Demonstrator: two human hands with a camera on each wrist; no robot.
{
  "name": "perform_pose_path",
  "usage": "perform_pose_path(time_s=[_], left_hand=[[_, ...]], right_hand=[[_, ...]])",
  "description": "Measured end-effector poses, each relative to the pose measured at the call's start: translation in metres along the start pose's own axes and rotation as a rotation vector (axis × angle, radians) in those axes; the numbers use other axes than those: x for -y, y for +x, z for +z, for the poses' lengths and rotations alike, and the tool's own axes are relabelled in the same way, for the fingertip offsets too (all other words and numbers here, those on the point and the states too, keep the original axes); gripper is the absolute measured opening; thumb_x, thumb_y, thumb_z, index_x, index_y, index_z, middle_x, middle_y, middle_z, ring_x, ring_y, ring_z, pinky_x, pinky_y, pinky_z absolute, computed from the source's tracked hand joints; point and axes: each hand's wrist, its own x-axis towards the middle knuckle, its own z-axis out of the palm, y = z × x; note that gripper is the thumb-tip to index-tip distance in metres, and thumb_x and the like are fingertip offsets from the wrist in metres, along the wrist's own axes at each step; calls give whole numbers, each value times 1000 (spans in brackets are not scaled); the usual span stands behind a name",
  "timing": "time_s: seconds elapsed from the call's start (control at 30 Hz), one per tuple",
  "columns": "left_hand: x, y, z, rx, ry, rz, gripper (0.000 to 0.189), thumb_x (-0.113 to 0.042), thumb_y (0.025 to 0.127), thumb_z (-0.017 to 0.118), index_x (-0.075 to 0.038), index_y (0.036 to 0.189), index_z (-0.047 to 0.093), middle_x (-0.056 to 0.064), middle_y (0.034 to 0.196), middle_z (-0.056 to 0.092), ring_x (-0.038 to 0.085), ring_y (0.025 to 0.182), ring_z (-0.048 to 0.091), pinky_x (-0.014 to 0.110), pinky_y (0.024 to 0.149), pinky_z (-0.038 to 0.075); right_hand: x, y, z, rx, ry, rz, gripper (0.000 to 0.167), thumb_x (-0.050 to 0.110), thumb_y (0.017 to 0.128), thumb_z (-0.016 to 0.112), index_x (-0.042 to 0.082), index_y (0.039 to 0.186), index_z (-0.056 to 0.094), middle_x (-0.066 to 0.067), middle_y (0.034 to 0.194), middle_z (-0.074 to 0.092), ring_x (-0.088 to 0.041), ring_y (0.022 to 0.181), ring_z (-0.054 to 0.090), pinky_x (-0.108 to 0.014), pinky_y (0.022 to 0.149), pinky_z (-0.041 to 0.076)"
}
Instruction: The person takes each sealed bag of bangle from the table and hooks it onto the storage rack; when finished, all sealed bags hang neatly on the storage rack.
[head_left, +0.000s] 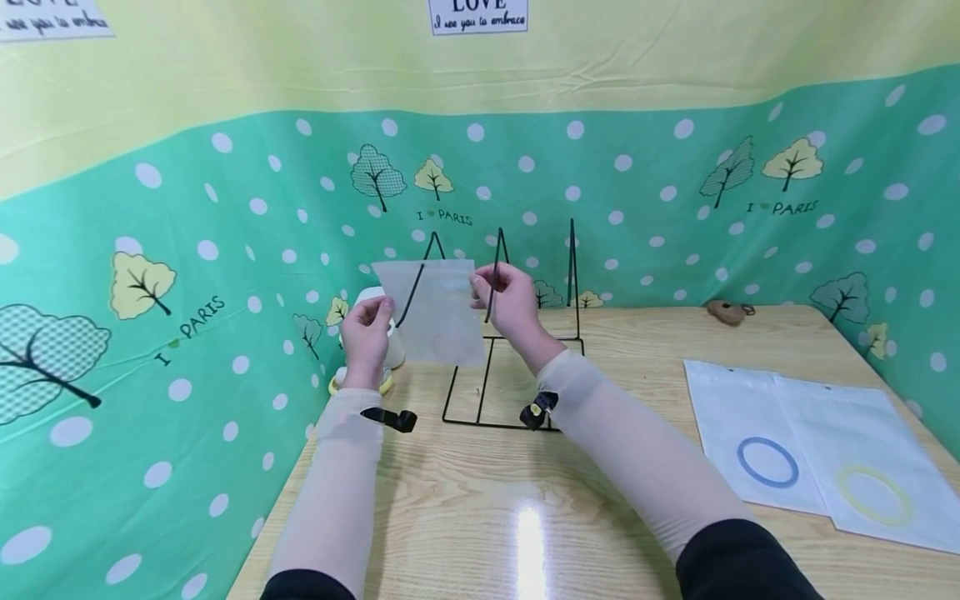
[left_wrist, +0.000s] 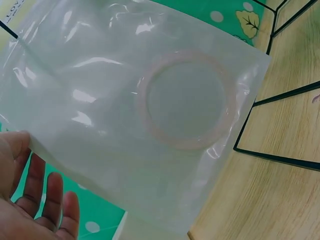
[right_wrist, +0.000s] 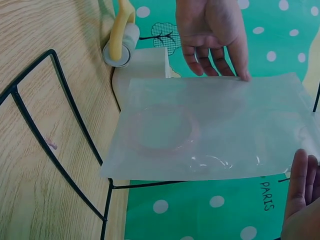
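Note:
A translucent, whitish plastic bag (head_left: 442, 321) is held up above the table, with a pale pink ring (left_wrist: 143, 100) showing on or through it. My left hand (head_left: 365, 333) pinches the bag's left edge between thumb and index finger, the other fingers loosely bent. On the opposite edge, the thumb and fingertips of my right hand (head_left: 513, 300) pinch near the upper corner. A black wire rack (head_left: 576, 283) with three pointed uprights stands around the bag. One upright crosses the bag and another crosses my right fingers; whether the bag touches the rack, I cannot tell.
To the right lie two overlapping white bags, one with a blue ring (head_left: 741, 457), the other with a yellow ring (head_left: 842, 483). A small brown object (head_left: 727, 312) sits at the back edge. Behind my left hand are a white object (right_wrist: 142, 70) and a yellow-handled item (right_wrist: 118, 35).

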Motion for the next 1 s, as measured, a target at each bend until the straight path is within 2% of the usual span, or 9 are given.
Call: perform_pose_path(time_s=[0.23,0.5,0.73,1.0], left_hand=[[-3,0,2,-14,21,-8,24,-27,102,72,-9,118,74,4,108,70,18,99,61,31,85,50],[-3,0,1,-16,30,-17,24,-28,103,71,-10,119,74,3,109,70,17,100,60,30,87,49],[-3,0,1,-13,28,1,24,-25,103,70,-8,119,74,5,109,70,17,99,60,30,86,50],[-1,-1,-4,-5,62,26,27,-29,102,72,-10,121,74,6,114,69,18,103,60,31,90,48]], right_hand=[[2,-1,2,-15,7,-2,14,18,101,74,5,105,73,-15,97,68,-28,85,72,-35,75,63],[3,-2,2,-8,16,-15,13,16,101,73,4,104,73,-16,95,68,-28,82,71,-37,74,63],[4,-6,0,-11,-49,-21,13,19,101,74,7,104,74,-13,94,69,-26,82,69,-36,68,62],[5,-8,-3,9,-91,-39,14,20,100,75,9,109,74,-11,98,67,-25,84,65,-35,65,61]])
